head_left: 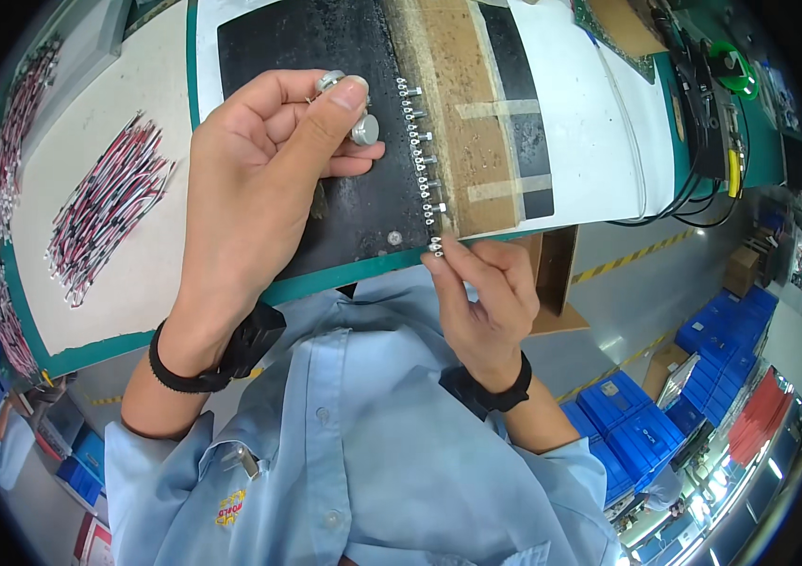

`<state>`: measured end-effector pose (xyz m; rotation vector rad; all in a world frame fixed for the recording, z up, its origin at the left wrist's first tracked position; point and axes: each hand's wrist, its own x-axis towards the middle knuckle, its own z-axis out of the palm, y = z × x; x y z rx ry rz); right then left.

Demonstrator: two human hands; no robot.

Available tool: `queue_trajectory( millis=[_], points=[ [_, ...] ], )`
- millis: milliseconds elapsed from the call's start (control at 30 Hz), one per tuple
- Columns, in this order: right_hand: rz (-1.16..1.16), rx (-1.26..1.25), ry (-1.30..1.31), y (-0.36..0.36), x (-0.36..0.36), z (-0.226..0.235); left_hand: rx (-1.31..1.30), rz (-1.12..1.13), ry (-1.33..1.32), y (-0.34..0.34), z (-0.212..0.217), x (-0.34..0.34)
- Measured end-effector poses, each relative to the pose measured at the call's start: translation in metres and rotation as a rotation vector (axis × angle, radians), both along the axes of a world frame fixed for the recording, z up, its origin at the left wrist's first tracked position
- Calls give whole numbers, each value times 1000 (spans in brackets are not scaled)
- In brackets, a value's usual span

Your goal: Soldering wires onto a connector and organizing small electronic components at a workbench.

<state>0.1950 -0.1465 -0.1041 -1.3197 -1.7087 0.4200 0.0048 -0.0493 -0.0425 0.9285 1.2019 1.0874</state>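
Note:
My left hand (259, 179) is closed over the black mat, holding a few small silver potentiometers (364, 129) with round metal cans between thumb and fingers. At the mat's near edge, the thumb and index finger of my right hand (484, 300) pinch one more potentiometer (436, 247), whose small ringed lugs show. It sits at the near end of a row of similar potentiometers (422, 151), lined up along the seam between the black mat (354, 222) and a brown strip (476, 156). Their lugs point toward the left.
Bundles of red, black and white wires (110, 208) lie on the pale board at left. Cables (679, 203) and a green spool (733, 71) are at the far right. Blue crates (623, 415) stand on the floor at right, and a cardboard box (557, 283) is below the bench edge.

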Motion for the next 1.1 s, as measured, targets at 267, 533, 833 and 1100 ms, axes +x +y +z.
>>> queue_trajectory(
  millis=[267,533,833,1100],
  points=[
    [93,-122,-52,14,1,21,18,-21,19,1,0,0],
    [221,-184,221,65,-13,58,17,-91,51,-5,13,4],
    [137,-448,372,62,-4,70,-28,-25,51,-3,12,-6],
    [-54,-225,150,7,-2,29,43,-87,164,-2,0,-5]
  ],
)
